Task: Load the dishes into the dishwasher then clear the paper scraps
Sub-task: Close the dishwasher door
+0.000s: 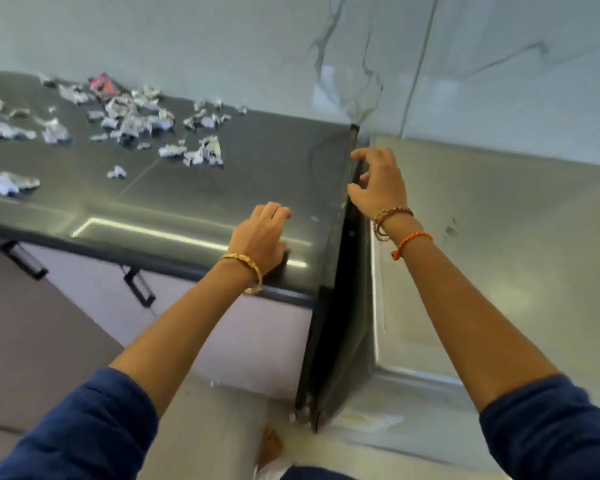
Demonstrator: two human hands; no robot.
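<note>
The paper scraps [132, 123] are lying scattered across the dark countertop [257, 161] in the upper left of the frame, well apart from both hands. The left hand [262, 237] is resting loosely curled and empty at centre, while the right hand [378, 183] is hovering with spread, bent fingers at the counter's right edge, holding nothing. Crumpled and light, the scraps are likely needing gathering into a pile, then pinching in handfuls.

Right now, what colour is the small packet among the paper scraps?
Pink small packet, clearest in the head view.

Torn white paper scraps [132, 123] litter the dark grey glossy counter [257, 161]. The left hand [262, 239] rests near its front edge; the right hand [378, 183] curls at its right end beside a steel appliance top [499, 237].
</note>
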